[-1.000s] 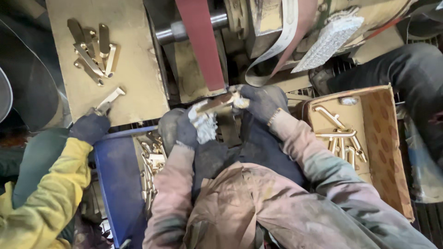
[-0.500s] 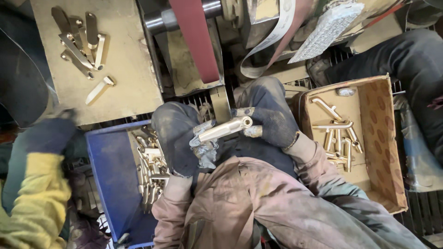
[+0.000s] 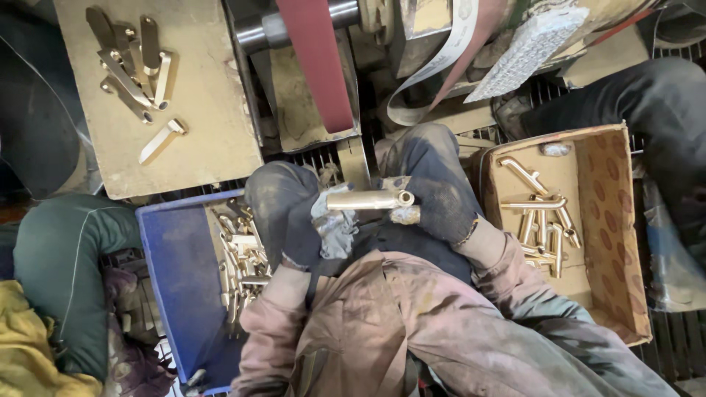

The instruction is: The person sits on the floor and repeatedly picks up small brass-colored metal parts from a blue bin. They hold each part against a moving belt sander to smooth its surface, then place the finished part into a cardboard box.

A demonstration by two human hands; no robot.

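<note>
My left hand [image 3: 288, 213] and my right hand [image 3: 430, 187], both in dark dirty gloves, hold one brass tube piece [image 3: 368, 199] level between them, close to my chest. A grey rag [image 3: 332, 224] sits in my left palm under the tube's left end. The tube's open end points toward my right hand. Just beyond my hands runs the red sanding belt [image 3: 316, 62] over its metal roller [image 3: 266, 31].
A blue crate [image 3: 176, 272] with several brass parts lies at my left. A cardboard box [image 3: 610, 220] with several brass tubes stands at my right. Several finished brass pieces [image 3: 136, 66] rest on a tan board [image 3: 213, 110]. A co-worker's green and yellow sleeve [image 3: 51, 294] is at lower left.
My hands have drawn the brass tube back from the belt toward my chest and turned it level. The co-worker's gloved hand left a brass piece on the tan board and withdrew.
</note>
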